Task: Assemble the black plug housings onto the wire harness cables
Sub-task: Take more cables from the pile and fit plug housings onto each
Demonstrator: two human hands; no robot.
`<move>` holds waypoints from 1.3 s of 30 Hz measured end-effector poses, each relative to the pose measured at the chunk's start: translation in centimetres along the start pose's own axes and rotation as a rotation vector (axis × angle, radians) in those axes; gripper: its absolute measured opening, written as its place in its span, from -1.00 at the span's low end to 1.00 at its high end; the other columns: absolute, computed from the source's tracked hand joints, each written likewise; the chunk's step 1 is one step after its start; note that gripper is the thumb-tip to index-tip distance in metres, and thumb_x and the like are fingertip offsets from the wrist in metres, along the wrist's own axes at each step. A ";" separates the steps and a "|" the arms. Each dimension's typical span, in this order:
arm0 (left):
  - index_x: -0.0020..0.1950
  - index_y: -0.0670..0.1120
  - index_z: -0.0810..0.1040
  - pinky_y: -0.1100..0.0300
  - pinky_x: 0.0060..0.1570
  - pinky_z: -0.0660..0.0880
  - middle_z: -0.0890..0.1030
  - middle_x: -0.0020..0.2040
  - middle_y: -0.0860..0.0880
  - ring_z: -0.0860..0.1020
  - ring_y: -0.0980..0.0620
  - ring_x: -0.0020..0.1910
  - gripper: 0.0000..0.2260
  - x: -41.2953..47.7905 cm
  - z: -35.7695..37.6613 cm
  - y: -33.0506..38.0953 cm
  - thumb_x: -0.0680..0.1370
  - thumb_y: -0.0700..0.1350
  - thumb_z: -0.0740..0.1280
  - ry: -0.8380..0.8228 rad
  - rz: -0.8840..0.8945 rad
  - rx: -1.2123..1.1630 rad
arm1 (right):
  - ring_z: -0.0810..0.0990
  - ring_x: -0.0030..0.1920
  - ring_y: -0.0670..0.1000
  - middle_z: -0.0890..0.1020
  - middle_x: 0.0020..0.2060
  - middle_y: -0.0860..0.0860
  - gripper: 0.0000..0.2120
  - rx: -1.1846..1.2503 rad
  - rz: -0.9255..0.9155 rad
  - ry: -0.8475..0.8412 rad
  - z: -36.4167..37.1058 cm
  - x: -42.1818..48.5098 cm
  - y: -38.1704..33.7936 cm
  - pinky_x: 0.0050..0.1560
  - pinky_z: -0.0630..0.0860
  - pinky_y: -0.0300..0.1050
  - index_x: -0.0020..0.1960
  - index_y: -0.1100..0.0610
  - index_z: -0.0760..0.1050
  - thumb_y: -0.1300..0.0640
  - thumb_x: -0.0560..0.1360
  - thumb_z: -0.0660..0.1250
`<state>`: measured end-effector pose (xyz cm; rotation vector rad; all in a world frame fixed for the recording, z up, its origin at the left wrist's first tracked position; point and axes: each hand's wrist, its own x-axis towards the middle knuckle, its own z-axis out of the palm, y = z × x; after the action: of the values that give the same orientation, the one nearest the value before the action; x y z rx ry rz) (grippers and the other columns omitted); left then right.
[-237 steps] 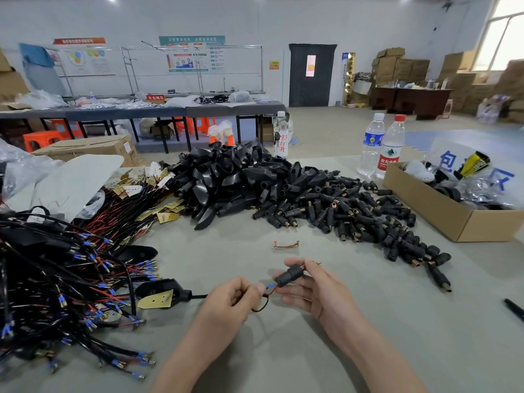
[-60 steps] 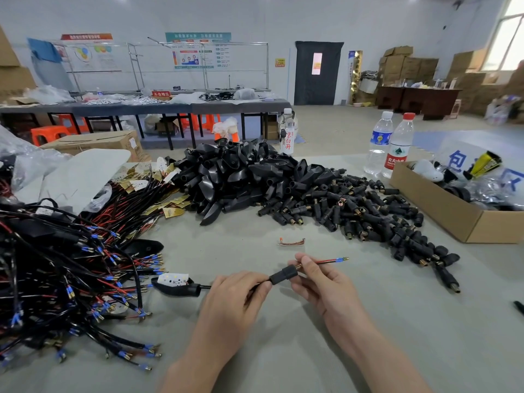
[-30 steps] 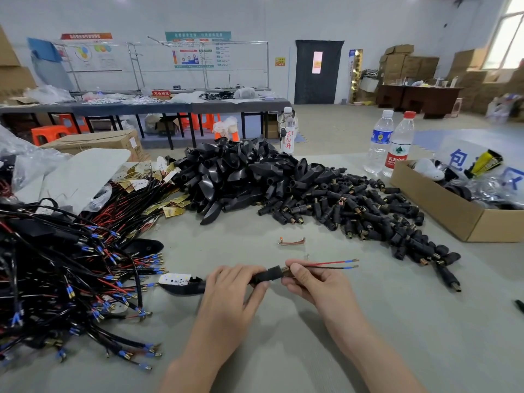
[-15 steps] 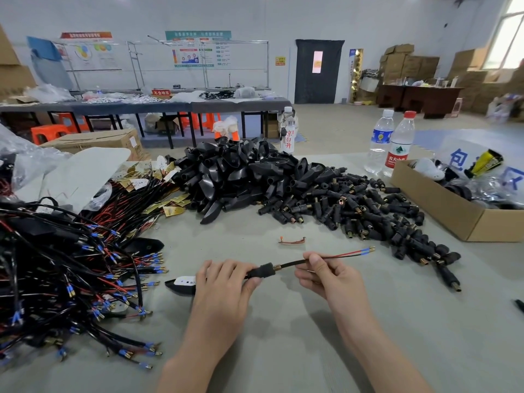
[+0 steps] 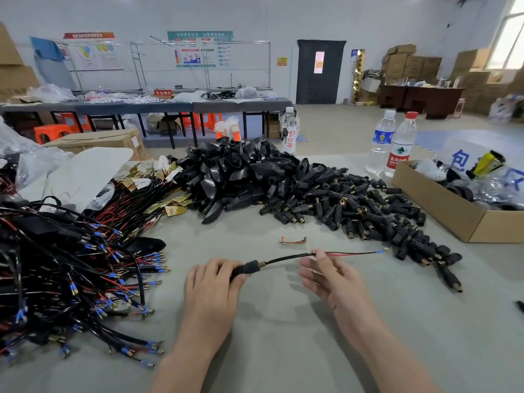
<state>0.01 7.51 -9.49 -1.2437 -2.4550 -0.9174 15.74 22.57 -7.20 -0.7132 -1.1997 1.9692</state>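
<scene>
My left hand [image 5: 214, 282] grips a black plug housing [image 5: 246, 268] low over the grey table [image 5: 283, 341]. A black cable [image 5: 283, 258] comes out of the housing's brass-tipped end and runs right. My right hand [image 5: 326, 275] pinches that cable at its fingertips. Beyond them thin red and black wires [image 5: 354, 253] end in a blue terminal. A heap of loose black plug housings [image 5: 354, 211] lies further back on the right. A tangle of wire harness cables [image 5: 71, 268] with blue terminals fills the left.
A mound of larger black shells [image 5: 241, 174] sits behind the middle. A cardboard box [image 5: 442, 207] stands at the right, with two water bottles [image 5: 391, 144] behind it. A small copper piece [image 5: 293, 240] lies just beyond my hands. A lone plug [image 5: 448, 275] lies to the right.
The housing has slid left along the cable toward my left hand. My right hand has drawn the wire ends further right, so more cable shows between my hands.
</scene>
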 end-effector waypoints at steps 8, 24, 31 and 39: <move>0.15 0.19 0.51 0.17 0.19 0.25 0.46 0.05 0.26 0.39 0.17 0.07 -0.84 -0.2 0.2 0.9 0.64 0.13 0.18 -0.093 0.092 -0.054 | 0.72 -0.10 0.07 0.73 -0.15 0.09 -0.89 -0.112 0.031 -0.091 1.3 -0.4 1.2 -0.20 0.62 -0.20 0.04 0.21 0.62 0.24 0.53 0.39; 0.17 0.21 0.50 0.21 0.18 0.23 0.47 0.05 0.27 0.39 0.20 0.08 -0.82 0.0 0.7 1.1 0.64 0.15 0.16 -0.107 0.129 -0.028 | 0.72 -0.15 -0.02 0.74 -0.20 0.06 -0.90 -0.260 -0.130 -0.008 1.3 -0.2 1.2 -0.23 0.62 -0.23 -0.08 0.19 0.68 0.24 0.54 0.38; 0.15 0.19 0.50 0.22 0.19 0.22 0.47 0.04 0.26 0.38 0.19 0.10 -0.82 0.0 0.8 1.0 0.65 0.15 0.14 -0.110 0.120 -0.030 | 0.73 -0.19 0.02 0.72 -0.21 0.13 -0.86 -0.265 -0.191 0.084 0.8 0.0 0.5 -0.26 0.63 -0.22 -0.05 0.26 0.65 0.16 0.54 0.41; 0.14 0.20 0.49 0.24 0.16 0.20 0.46 0.03 0.26 0.37 0.20 0.08 -0.83 0.1 0.8 1.1 0.65 0.14 0.14 -0.098 0.117 -0.051 | 0.72 -0.21 -0.01 0.73 -0.21 0.06 -0.83 -0.282 -0.255 0.145 0.6 0.1 0.5 -0.28 0.61 -0.23 -0.06 0.18 0.66 0.08 0.54 0.40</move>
<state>0.84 8.52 -9.58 -1.4655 -2.4157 -0.9133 15.10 22.25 -7.41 -0.7858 -1.4179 1.5319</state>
